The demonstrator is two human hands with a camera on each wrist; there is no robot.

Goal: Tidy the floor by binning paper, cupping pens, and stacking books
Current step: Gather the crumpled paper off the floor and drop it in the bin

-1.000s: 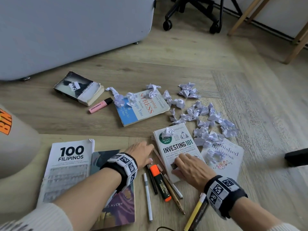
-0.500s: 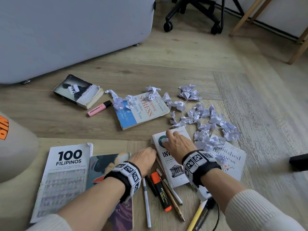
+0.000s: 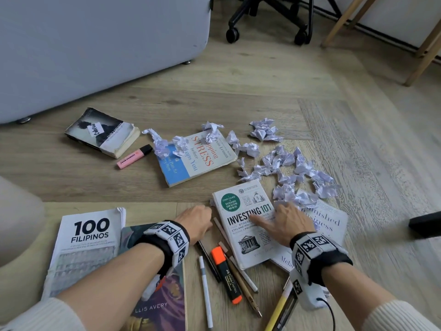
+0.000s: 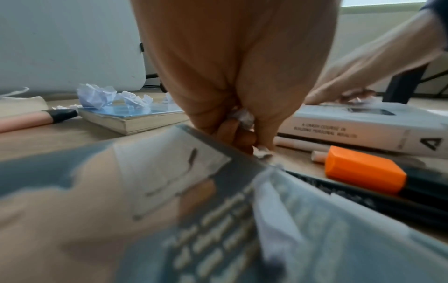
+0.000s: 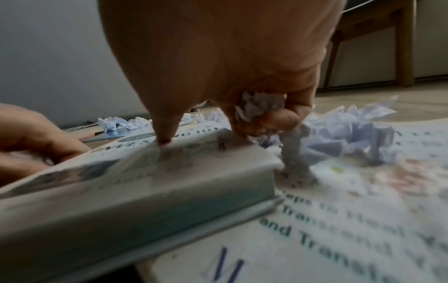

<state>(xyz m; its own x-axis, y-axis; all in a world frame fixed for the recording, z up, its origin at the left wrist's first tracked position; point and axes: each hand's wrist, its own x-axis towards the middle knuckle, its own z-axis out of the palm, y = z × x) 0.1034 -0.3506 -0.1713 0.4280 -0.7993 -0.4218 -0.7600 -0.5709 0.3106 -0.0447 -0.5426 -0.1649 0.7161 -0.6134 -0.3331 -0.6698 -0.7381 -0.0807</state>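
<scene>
Head view: the left hand (image 3: 195,219) rests fisted on the floor beside the Investing 101 book (image 3: 245,223); the right hand (image 3: 286,220) lies on that book's right edge.
Left wrist view: curled fingers (image 4: 232,132) enclose a paper scrap (image 4: 242,116).
Right wrist view: the fingers clutch a crumpled paper ball (image 5: 260,105); the thumb touches the cover.

Both hands (image 3: 195,219) (image 3: 287,223) low, fingers curled.

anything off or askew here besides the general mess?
Crumpled paper sits on the STRESS book. INVESTING 101 lies skewed over the white book and pens. Both hands, left hand and right hand, already clutch paper scraps.
</scene>
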